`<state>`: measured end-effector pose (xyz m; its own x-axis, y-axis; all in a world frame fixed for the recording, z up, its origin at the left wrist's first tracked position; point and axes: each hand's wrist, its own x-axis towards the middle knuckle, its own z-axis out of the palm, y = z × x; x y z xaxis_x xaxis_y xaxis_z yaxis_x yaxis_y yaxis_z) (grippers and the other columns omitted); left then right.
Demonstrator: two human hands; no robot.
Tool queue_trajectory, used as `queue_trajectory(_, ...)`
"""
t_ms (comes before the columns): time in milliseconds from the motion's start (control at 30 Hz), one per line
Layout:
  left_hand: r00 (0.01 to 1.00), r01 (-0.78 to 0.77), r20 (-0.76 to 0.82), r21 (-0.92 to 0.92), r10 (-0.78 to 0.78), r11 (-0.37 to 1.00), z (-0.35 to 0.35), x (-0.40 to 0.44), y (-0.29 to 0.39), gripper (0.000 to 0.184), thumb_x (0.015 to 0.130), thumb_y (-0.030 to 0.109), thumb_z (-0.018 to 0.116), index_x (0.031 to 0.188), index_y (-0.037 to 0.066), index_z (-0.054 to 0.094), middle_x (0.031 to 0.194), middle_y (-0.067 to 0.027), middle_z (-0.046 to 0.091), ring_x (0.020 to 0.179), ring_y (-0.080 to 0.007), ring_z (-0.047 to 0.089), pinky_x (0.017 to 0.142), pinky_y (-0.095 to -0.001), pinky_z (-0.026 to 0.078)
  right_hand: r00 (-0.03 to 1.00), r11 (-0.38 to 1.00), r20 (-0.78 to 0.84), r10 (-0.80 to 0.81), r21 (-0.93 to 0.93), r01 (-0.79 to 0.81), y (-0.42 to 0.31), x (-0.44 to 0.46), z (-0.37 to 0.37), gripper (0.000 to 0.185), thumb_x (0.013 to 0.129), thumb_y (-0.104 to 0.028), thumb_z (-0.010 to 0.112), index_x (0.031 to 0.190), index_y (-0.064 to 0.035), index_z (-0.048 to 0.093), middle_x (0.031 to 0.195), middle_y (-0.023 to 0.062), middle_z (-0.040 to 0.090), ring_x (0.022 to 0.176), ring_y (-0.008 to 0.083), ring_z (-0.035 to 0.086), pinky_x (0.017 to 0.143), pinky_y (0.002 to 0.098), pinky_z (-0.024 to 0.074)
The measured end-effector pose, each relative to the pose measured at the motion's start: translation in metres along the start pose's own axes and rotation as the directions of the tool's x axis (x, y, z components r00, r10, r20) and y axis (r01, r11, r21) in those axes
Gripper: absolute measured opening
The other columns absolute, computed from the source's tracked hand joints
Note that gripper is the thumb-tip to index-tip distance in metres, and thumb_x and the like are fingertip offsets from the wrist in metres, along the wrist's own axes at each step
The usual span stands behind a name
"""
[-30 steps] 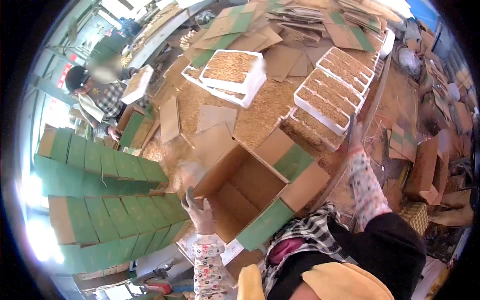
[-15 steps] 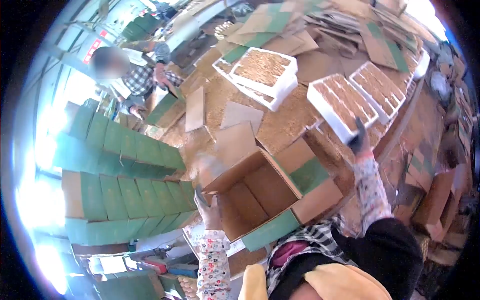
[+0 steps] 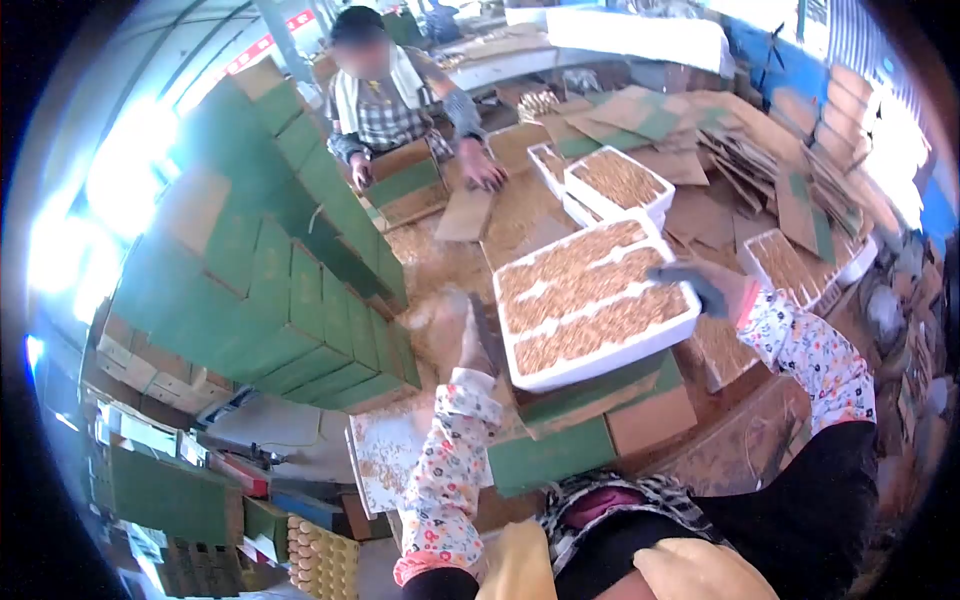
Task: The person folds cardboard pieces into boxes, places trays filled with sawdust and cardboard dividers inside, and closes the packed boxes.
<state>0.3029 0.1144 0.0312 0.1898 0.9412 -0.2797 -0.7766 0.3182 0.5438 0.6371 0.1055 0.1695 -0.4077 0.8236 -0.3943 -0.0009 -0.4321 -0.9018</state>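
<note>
My right hand (image 3: 705, 288), in a dark-palmed glove, grips the right end of a white foam tray (image 3: 605, 375). Rows of brown, crumbly-looking material fill the tray, divided by white strips. It is held over an open cardboard box (image 3: 550, 458) with green panels, covering most of the opening. My left hand (image 3: 478, 338) is upright at the left side of the tray and box, fingers stretched out; whether it touches either is unclear. A brown flap (image 3: 650, 420) of the box sticks out at the front right.
Green cartons (image 3: 270, 300) stand in stacked rows at left. Across the table a co-worker (image 3: 395, 110) has one hand on a cardboard piece (image 3: 466, 215), beside a green-sided box (image 3: 405, 185). More filled trays (image 3: 618, 180) and flattened cardboard (image 3: 720, 130) lie behind. An egg-type tray (image 3: 322, 560) is below.
My right hand has brought a filled foam tray from the right to over the open box. The view has turned. The co-worker's hand has moved onto a cardboard piece.
</note>
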Motion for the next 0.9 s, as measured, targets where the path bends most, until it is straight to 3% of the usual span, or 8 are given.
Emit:
queue_trajectory(100,0.981,-0.158,0.134,0.145,0.139,0.977,-0.031,-0.004,-0.001,0.047,0.089,0.042,0.043,0.120,0.006,0.046,0.113,-0.0115,0.055,0.099,-0.0244,0.055,0.084,-0.0373,0.048,0.991,0.991,-0.008,0.132,0.027,-0.132,0.007,0.023,0.035,0.038,0.080,-0.022,0.063,0.111,-0.0029,0.053,0.101,0.0078,0.061,0.091,0.0161,0.060,0.079,0.0301,0.0495)
queue_trajectory(233,0.994,-0.069,-0.081,-0.019,0.067,0.997,-0.033,-0.031,0.002,0.034,0.091,0.027,0.044,0.116,0.004,0.048,0.108,-0.0105,0.056,0.095,-0.0225,0.056,0.083,-0.0341,0.047,0.971,0.901,0.070,-0.227,-0.365,0.236,0.099,0.064,0.012,0.037,0.081,-0.021,0.061,0.111,-0.0012,0.052,0.095,0.0087,0.061,0.088,0.0137,0.057,0.076,0.0298,0.0475)
queue_trajectory(300,0.950,-0.192,-0.145,0.433,0.278,0.881,-0.053,-0.018,-0.008,0.027,0.087,0.016,0.048,0.112,0.004,0.049,0.100,-0.0087,0.057,0.090,-0.0195,0.055,0.080,-0.0317,0.047,0.991,0.974,-0.039,-0.125,-0.198,0.115,0.112,0.050,0.029,0.041,0.079,-0.022,0.063,0.111,0.0007,0.051,0.098,0.0090,0.060,0.092,0.0140,0.055,0.077,0.0285,0.0447)
queue_trajectory(367,0.921,-0.128,-0.184,0.689,0.343,0.713,-0.058,-0.015,-0.010,0.025,0.083,0.006,0.050,0.108,0.004,0.051,0.093,-0.0069,0.057,0.087,-0.0168,0.054,0.077,-0.0293,0.046,0.954,0.658,-0.092,-0.285,-0.742,0.125,0.117,0.049,0.032,0.064,0.079,-0.030,0.060,0.125,0.0053,0.031,0.088,0.0117,0.058,0.079,0.0180,0.056,0.073,0.0322,0.0461)
queue_trajectory(533,0.832,-0.081,-0.123,0.938,0.540,0.338,-0.029,-0.029,-0.003,0.027,0.074,-0.004,0.047,0.100,0.002,0.054,0.088,-0.0059,0.057,0.083,-0.0154,0.054,0.076,-0.0258,0.044,0.860,0.707,0.052,-0.508,-0.545,0.450,0.099,0.066,0.018,0.069,0.080,-0.029,0.059,0.130,0.0042,0.025,0.123,0.0272,0.041,0.115,0.0342,0.043,0.096,0.0378,0.0336)
queue_trajectory(633,0.782,0.015,-0.056,0.997,0.621,0.071,-0.010,-0.033,-0.006,0.025,0.075,-0.002,0.046,0.099,0.001,0.053,0.088,-0.0085,0.058,0.082,-0.0171,0.055,0.076,-0.0264,0.044,0.628,0.275,0.321,-0.709,-0.694,0.665,0.046,0.084,0.008,0.061,0.079,-0.023,0.059,0.128,-0.0009,0.032,0.117,0.0249,0.047,0.107,0.0351,0.048,0.090,0.0393,0.0386)
queue_trajectory(733,0.753,0.124,-0.178,0.984,0.633,0.129,0.006,-0.030,-0.013,0.026,0.076,0.000,0.046,0.100,0.003,0.053,0.087,-0.0091,0.059,0.082,-0.0188,0.056,0.076,-0.0289,0.045,0.590,0.441,0.347,-0.729,-0.421,0.793,0.003,0.159,-0.014,0.057,0.078,-0.017,0.060,0.125,0.0020,0.035,0.106,0.0245,0.053,0.099,0.0316,0.054,0.088,0.0378,0.0417)
queue_trajectory(900,0.775,0.139,-0.193,0.981,0.602,0.136,-0.044,-0.022,-0.017,0.025,0.077,0.004,0.047,0.101,0.004,0.053,0.088,-0.0123,0.061,0.084,-0.0240,0.059,0.077,-0.0328,0.046,0.653,0.344,-0.191,-0.733,-0.932,0.113,0.123,0.442,-0.072,0.032,0.081,-0.017,0.047,0.108,0.0015,0.048,0.094,0.0222,0.058,0.087,0.0338,0.059,0.075,0.0423,0.0464)
